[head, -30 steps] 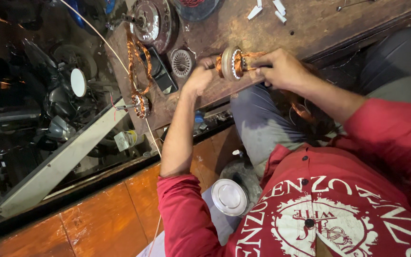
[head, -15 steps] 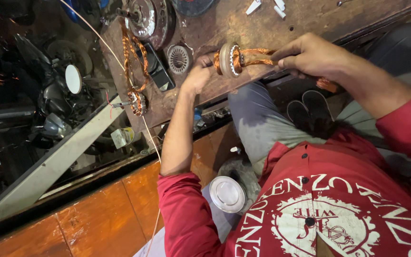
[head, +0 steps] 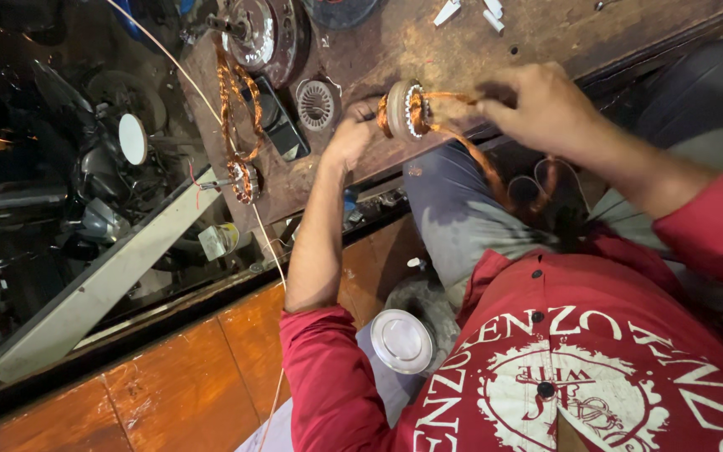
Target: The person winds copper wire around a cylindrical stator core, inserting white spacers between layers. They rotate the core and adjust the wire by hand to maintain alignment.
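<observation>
My left hand [head: 351,138] grips a small round motor stator [head: 403,109] wound with copper wire, holding it at the edge of the worn wooden workbench [head: 428,50]. To its right, my right hand [head: 541,105] pinches a bundle of copper wire [head: 449,99] that comes off the stator. More of that wire [head: 495,180] trails in loops down onto my lap, over grey trousers.
On the bench lie a second stator with copper loops [head: 243,180], a metal motor housing [head: 253,29], a slotted round cover [head: 315,105], a black flat device [head: 276,121] and white plastic bits [head: 470,10]. A round white lid [head: 401,341] sits below, beside an orange wooden panel [head: 169,377].
My right hand has moved away from the stator to the right, drawing copper wire out with it. My left hand has kept its hold on the stator.
</observation>
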